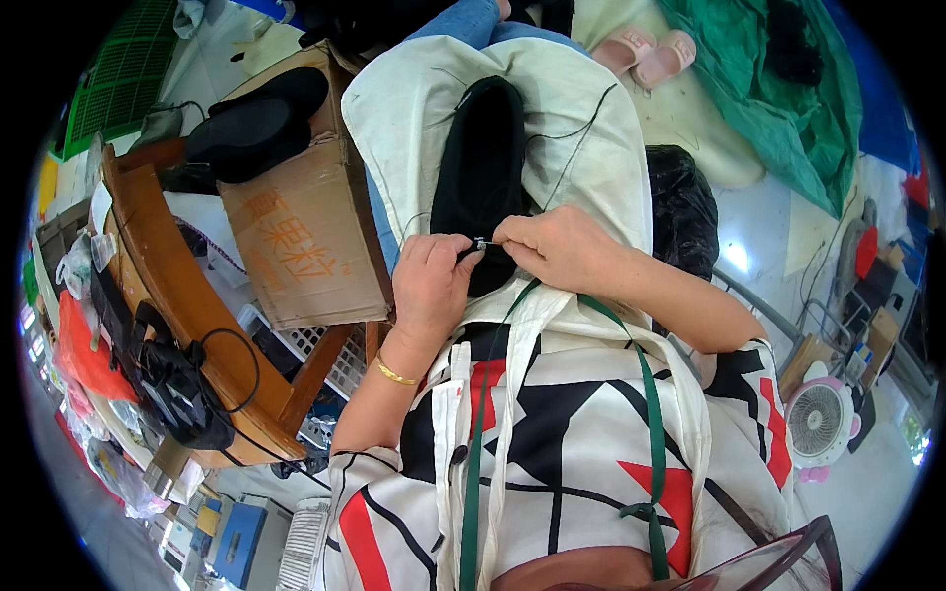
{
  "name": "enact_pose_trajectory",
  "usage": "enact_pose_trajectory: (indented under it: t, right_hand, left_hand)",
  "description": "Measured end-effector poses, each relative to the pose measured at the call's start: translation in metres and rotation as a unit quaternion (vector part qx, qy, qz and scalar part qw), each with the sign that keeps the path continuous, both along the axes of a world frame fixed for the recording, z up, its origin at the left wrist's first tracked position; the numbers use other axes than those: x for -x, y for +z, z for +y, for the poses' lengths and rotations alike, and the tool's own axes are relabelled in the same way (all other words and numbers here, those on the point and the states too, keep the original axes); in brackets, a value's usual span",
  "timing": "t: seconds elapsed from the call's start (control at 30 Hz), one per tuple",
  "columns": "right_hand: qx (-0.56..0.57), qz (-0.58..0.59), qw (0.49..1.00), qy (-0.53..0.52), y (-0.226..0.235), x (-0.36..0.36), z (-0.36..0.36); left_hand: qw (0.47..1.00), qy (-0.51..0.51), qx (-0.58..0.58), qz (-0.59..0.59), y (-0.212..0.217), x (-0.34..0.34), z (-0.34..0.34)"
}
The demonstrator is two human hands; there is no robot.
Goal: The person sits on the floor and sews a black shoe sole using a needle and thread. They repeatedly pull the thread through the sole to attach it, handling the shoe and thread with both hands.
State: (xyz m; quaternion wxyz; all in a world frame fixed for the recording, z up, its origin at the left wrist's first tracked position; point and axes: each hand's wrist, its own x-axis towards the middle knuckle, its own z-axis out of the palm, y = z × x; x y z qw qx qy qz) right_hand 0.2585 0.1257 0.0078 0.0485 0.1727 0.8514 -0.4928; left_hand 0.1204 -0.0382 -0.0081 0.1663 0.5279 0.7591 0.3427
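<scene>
A black cloth shoe (483, 148) lies on my lap over a white apron (394, 108), its toe pointing away from me. Over the shoe's near end, my left hand (432, 281) is closed, thumb and forefinger pinched at a small silvery piece (480, 244) too tiny to name. My right hand (560, 246) comes in from the other side, its fingertips pinching what looks like a thin needle beside that piece. A loop of black thread (581, 130) trails over the apron on the right. The shoe's near end is partly hidden by my hands.
Left of my lap stands a cardboard box (296, 222) with black shoes (251, 133) on top. Beside it is a cluttered wooden table (163, 276). A black plastic bag (680, 207) sits close on the right, with pink slippers (645, 54) and a green sheet (759, 89) farther off.
</scene>
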Motion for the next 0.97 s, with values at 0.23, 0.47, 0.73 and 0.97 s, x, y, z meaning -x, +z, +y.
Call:
enact_pose_trajectory:
  t: [0.23, 0.47, 0.73, 0.97]
  right_hand:
    - [-0.003, 0.008, 1.000, 0.007, -0.003, 0.000, 0.000]
    - [0.000, 0.006, 1.000, 0.024, 0.004, 0.005, 0.005]
    - [-0.045, -0.040, 0.998, 0.032, -0.007, 0.007, -0.012]
    - [-0.068, -0.100, 0.991, 0.063, -0.010, 0.013, -0.020]
  left_hand:
    - [0.999, 0.006, -0.039, 0.005, -0.001, 0.000, 0.002]
    - [0.999, 0.000, -0.053, 0.010, -0.002, -0.001, 0.002]
    - [0.996, -0.002, -0.082, 0.024, -0.007, -0.001, 0.001]
    - [0.994, -0.005, -0.102, 0.036, -0.009, -0.002, 0.001]
